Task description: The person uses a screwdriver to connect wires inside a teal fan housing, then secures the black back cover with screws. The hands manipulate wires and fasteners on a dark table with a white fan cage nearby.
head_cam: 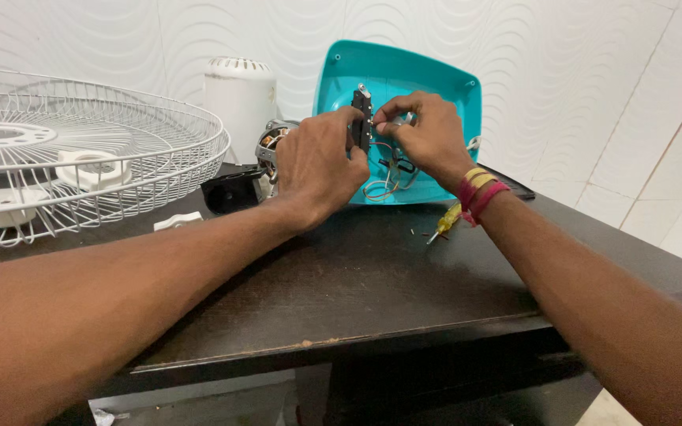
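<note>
Two hands meet on one part: a narrow black switch block (362,118), held above the dark worktop (357,284) in front of the upturned teal fan base (404,75). Its long axis runs near vertical, a metal-tipped end pointing up and the lower end sunk behind the fingers. The left hand (321,162) is closed on the block from the left side. The right hand (428,134) has its fingertips pinched together at the block's right edge; whether it grips the block itself or a wire cannot be told. Thin coloured wires (384,177) loop from beneath the hands into the base, their joints hidden. The block is matt black, slim and rectangular. A yellow-handled screwdriver (445,221) lies on the worktop, partly covered by the right wrist. The white fan guard (80,150) to the left is cut off by the frame.
</note>
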